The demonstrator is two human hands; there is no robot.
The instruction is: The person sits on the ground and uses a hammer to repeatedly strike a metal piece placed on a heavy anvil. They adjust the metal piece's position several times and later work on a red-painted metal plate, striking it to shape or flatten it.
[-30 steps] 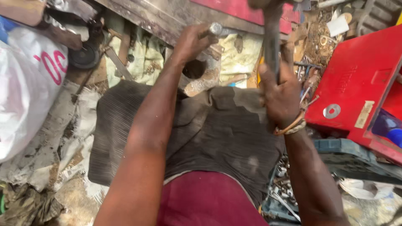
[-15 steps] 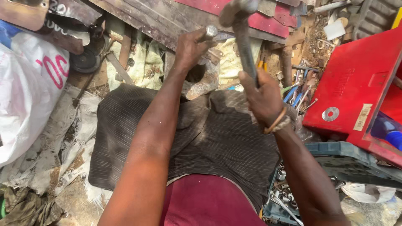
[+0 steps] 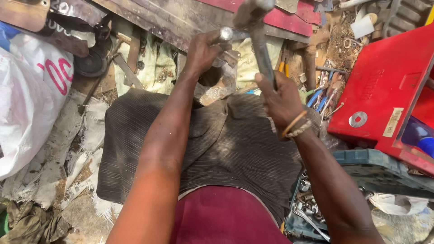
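Observation:
My right hand [image 3: 281, 102] grips the handle of a hammer [image 3: 254, 27], whose metal head sits up at the top centre, just right of a metal rod. My left hand [image 3: 202, 50] is closed around that short metal rod [image 3: 226, 34], its shiny round end sticking out to the right. The rod stands over a rusty metal part [image 3: 216, 89] that lies just beyond my lap. A dark striped cloth [image 3: 226, 149] covers my thighs. Beaded bracelets ring my right wrist.
A red metal box [image 3: 384, 90] with a washer on it sits at the right, above a grey crate [image 3: 375, 171] of wrenches. Screwdrivers and pliers [image 3: 316, 95] lie scattered near my right hand. A white sack [image 3: 27, 104] is at the left, rusty plates [image 3: 158, 18] across the top.
The hammer has swung from the upper right toward the left and down, its head now close beside the rod's end. My left hand has stayed on the rod.

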